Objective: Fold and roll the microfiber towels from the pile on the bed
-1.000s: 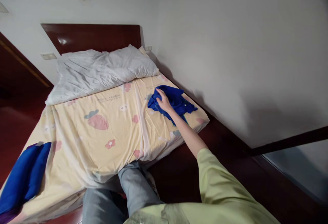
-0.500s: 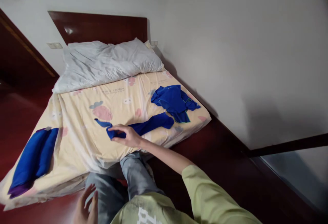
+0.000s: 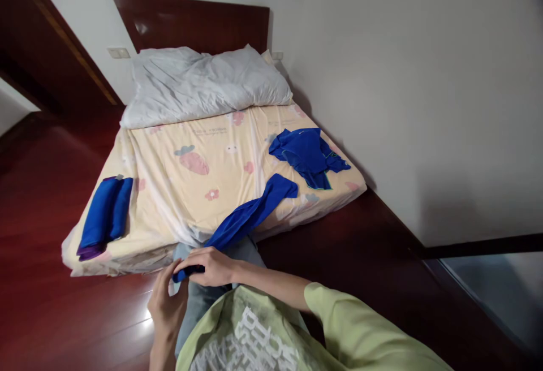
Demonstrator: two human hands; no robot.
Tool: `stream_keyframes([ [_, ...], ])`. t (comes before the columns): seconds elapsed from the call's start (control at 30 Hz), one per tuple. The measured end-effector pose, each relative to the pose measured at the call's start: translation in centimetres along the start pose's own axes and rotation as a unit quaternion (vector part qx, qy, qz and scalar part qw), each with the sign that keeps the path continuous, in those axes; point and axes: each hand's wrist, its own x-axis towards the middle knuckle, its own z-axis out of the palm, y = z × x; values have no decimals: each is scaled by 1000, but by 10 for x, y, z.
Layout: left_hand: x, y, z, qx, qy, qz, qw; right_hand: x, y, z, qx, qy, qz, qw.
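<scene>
A long blue strip of cloth (image 3: 250, 210) runs from the bed's front edge down to my hands above my lap; its exact kind cannot be made out. My right hand (image 3: 214, 266) is closed over its near end. The fingers and thumb of my left hand (image 3: 167, 292) pinch the tip of that same end, right beside the right fingers. Farther back at the right lies a crumpled blue garment (image 3: 307, 153) with thin green edging. Toward the left edge rests a folded blue and purple cloth bundle (image 3: 106, 212).
The bed (image 3: 165, 184) has a cream sheet with strawberry prints. A grey-white pillow (image 3: 203, 85) lies against the dark headboard (image 3: 199, 23). A pale wall (image 3: 403, 105) stands on the right, and reddish wooden floor (image 3: 85, 314) shows at the left.
My right hand has drawn the strip's near end off the bed toward my body. My left hand has come up from low at the left and taken hold of it. The view has shifted.
</scene>
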Motion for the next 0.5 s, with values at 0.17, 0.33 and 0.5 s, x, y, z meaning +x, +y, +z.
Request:
stream_keyframes([
  [0.17,-24,-10,-36,-8,25,-31,999,5,-8,26,17,-15,-23,999],
  [0.33,-41,-9,-70,-26,34,-66,997,5,8,34,-57,-66,-43,995],
  [0.5,-60,-19,-91,-76,111,-141,981,-8,50,31,-172,-194,-9,966],
])
